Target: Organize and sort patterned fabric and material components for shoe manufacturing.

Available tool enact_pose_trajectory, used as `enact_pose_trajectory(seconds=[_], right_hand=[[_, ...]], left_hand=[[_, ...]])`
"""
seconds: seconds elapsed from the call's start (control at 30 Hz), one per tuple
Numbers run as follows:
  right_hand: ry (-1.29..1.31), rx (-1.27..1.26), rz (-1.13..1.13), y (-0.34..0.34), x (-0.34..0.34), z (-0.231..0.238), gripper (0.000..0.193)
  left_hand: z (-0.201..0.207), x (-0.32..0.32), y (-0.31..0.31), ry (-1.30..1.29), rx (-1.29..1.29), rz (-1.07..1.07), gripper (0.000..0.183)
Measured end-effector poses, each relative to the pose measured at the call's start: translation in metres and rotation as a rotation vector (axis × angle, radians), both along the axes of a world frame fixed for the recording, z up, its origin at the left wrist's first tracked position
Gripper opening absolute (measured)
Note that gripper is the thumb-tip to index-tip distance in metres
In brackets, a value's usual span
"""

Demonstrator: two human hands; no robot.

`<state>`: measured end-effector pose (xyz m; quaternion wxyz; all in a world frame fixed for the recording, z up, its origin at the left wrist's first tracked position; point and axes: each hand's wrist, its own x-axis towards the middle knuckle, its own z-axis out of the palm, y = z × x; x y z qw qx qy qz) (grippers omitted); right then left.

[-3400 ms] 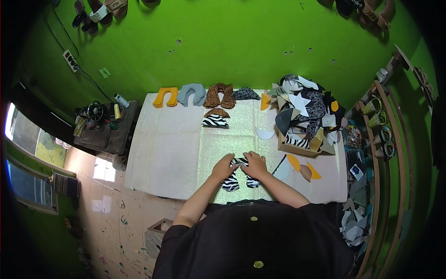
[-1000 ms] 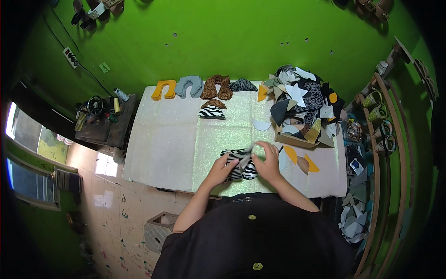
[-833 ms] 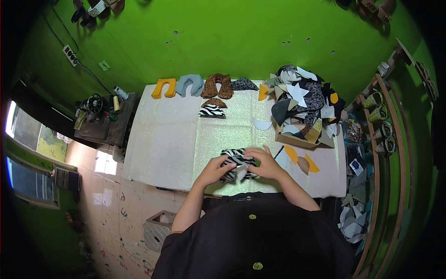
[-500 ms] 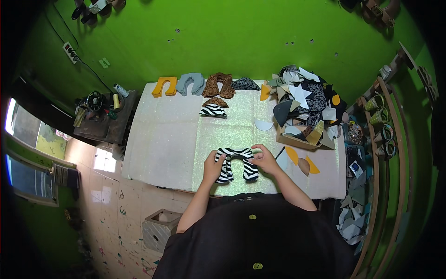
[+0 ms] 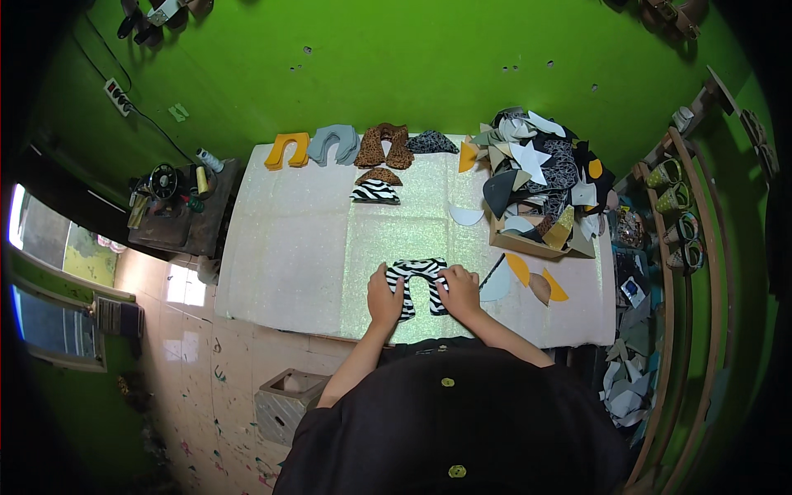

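Note:
Zebra-print U-shaped fabric pieces (image 5: 418, 266), seemingly stacked, lie at the near middle of the table with the opening toward me. My left hand (image 5: 384, 297) grips their left side, thumb on top and fingers round the outer edge. On the other side my right hand (image 5: 460, 289) holds the right leg of the U in the same way. How many layers there are cannot be made out. Farther off lie a folded-looking zebra-print piece (image 5: 375, 193) and a leopard-print half-round piece (image 5: 379, 176).
Stacks of yellow (image 5: 287, 151), grey (image 5: 333, 145) and leopard-print U-shaped pieces (image 5: 384, 148) line the back edge, beside dark patterned pieces (image 5: 432, 143). A cardboard box (image 5: 540, 240) heaped with scraps stands right. Loose yellow offcuts (image 5: 554, 286) lie nearer. A sewing machine (image 5: 165, 183) is left.
The zebra-print pieces have come down flatter on the table, their legs closer together. My right hand has moved left and down from the top corner onto their side.

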<state>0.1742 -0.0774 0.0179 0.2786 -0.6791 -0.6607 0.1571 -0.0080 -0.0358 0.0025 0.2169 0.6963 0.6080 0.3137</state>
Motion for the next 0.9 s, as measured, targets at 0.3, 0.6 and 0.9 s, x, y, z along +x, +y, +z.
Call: enact_pose_trajectory(seconds=[0.3, 0.6, 0.9], right_hand=[[-0.116, -0.084, -0.01, -0.01, -0.01, 0.004, 0.058], [0.003, -0.1, 0.074, -0.009, -0.01, -0.013, 0.058], [-0.162, -0.125, 0.104, 0.025, -0.01, 0.021, 0.069]], left_hand=[[-0.002, 0.008, -0.004, -0.026, -0.031, -0.198, 0.071], [-0.008, 0.018, -0.003, 0.063, -0.133, -0.127, 0.066], [0.019, 0.022, 0.036, 0.303, 0.002, -0.42, 0.065]])
